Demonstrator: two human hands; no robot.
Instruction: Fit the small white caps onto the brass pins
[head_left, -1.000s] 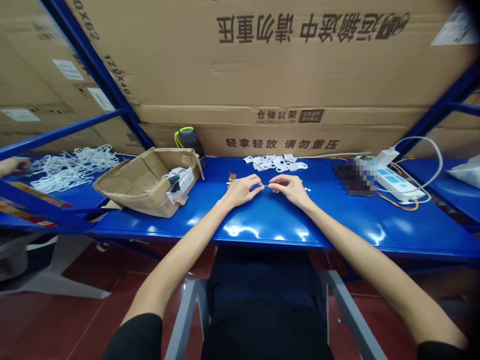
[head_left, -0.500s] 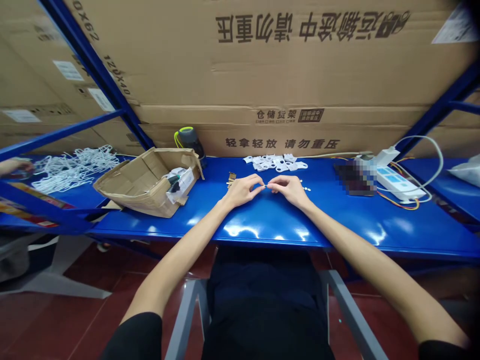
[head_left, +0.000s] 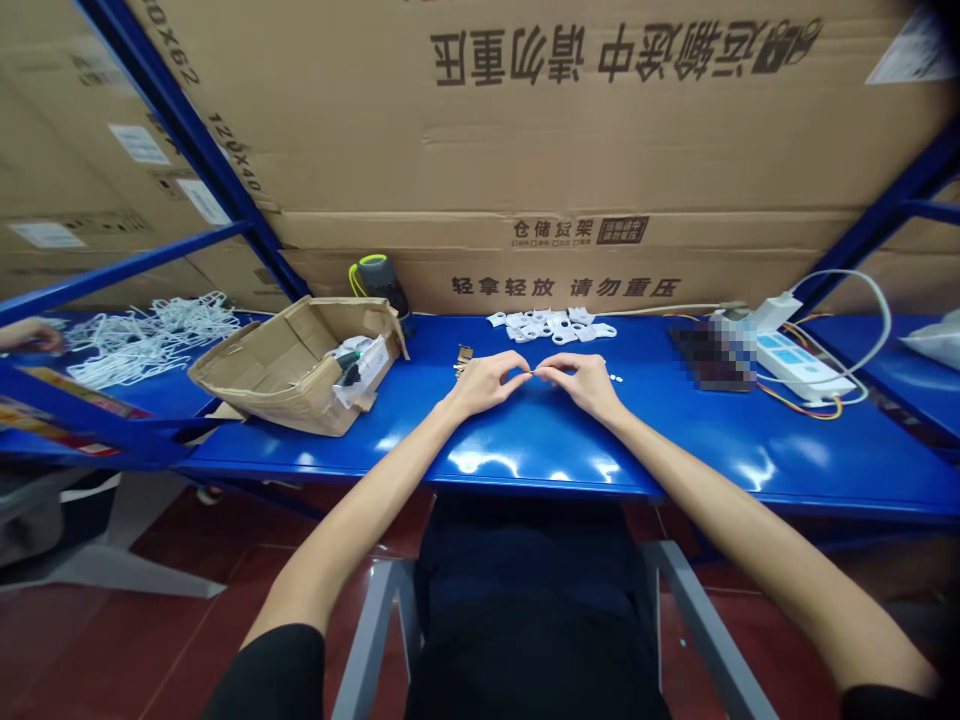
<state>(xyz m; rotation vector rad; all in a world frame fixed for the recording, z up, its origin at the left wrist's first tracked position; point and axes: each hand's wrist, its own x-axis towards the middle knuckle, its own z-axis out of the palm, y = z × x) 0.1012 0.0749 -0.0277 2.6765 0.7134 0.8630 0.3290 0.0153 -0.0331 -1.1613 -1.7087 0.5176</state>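
My left hand [head_left: 491, 380] and my right hand [head_left: 581, 380] meet fingertip to fingertip just above the blue tabletop [head_left: 540, 430]. Both are closed in a pinch around a tiny piece [head_left: 532, 373], too small to name, with a hint of gold colour. Small brass-coloured parts [head_left: 464, 354] lie beside my left hand, partly hidden behind it. A few tiny white pieces [head_left: 616, 378] rest just right of my right hand. Beyond both hands, against the cardboard, spreads a pile of white plastic parts with round holes [head_left: 553, 326].
An open cardboard box [head_left: 262, 375] with small items inside stands at left, a dark bottle [head_left: 382, 280] behind it. At right are a white power strip [head_left: 802, 365] with cables and a blurred dark object [head_left: 712, 358]. Another person's hand [head_left: 34, 335] is near white wire-like pieces [head_left: 150, 335].
My hands stay almost in place, with fingertips still together; the right fingers have shifted very slightly. The other person's hand at far left has moved a little.
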